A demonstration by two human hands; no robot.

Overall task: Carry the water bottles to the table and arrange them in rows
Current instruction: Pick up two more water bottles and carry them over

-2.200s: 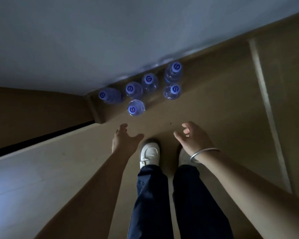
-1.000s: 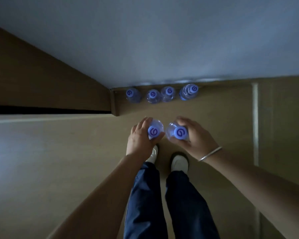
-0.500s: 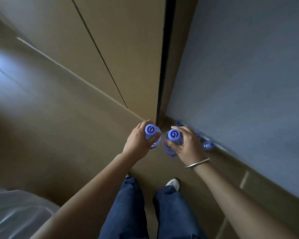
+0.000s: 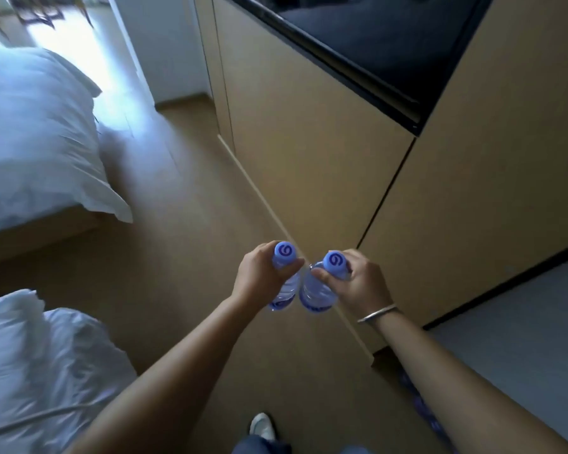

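Note:
I carry two clear water bottles with blue caps, upright and side by side in front of me. My left hand grips the left water bottle around its neck. My right hand grips the right water bottle the same way, a metal bangle on that wrist. The two bottles almost touch at their bodies. Blurred blue shapes of bottles on the floor show by my right forearm at the wall's foot. No table is in view.
A tan wooden cabinet with a dark recess stands ahead on the right. White bedding lies at the left, more bedding at the lower left. A wooden floor aisle runs between them toward a bright doorway.
Both hands reached down and picked one bottle each from the group on the floor. I have since turned away from the corner; the view now faces along the aisle between cabinet and bed.

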